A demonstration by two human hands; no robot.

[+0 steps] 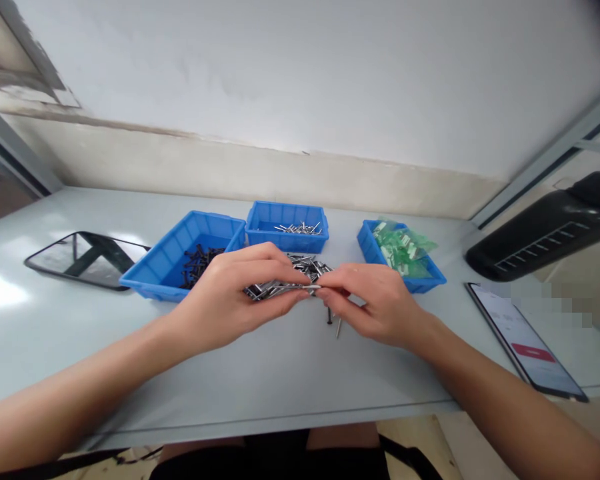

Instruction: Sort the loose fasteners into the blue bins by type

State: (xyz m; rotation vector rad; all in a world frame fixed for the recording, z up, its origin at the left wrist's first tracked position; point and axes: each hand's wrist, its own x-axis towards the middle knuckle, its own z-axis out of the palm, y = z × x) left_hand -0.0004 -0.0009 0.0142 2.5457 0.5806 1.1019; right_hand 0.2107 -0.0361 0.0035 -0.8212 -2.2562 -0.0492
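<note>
In the middle of the head view, my left hand point(245, 287) pinches a thin silver metal pin point(311, 287) between thumb and fingers. Its narrow shaft points left under the fingers, and the part at the fingertips looks thicker. My right hand point(367, 297) is closed too, thumb and forefinger pinched at the pin's right end. Behind and below the hands lies a loose pile of silver metal pins point(310, 265), partly hidden by them. A dark-headed screw point(329, 316) and another silver pin point(339, 328) lie under my right hand.
A blue bin point(155, 257) at left holds black screws point(200, 261). The middle blue bin point(286, 237) contains thin silver pins. At right, another blue bin point(373, 245) holds green plastic packets point(403, 250). A black-framed tablet-like panel point(87, 259), a phone point(525, 340) and a dark bottle point(540, 230) flank them.
</note>
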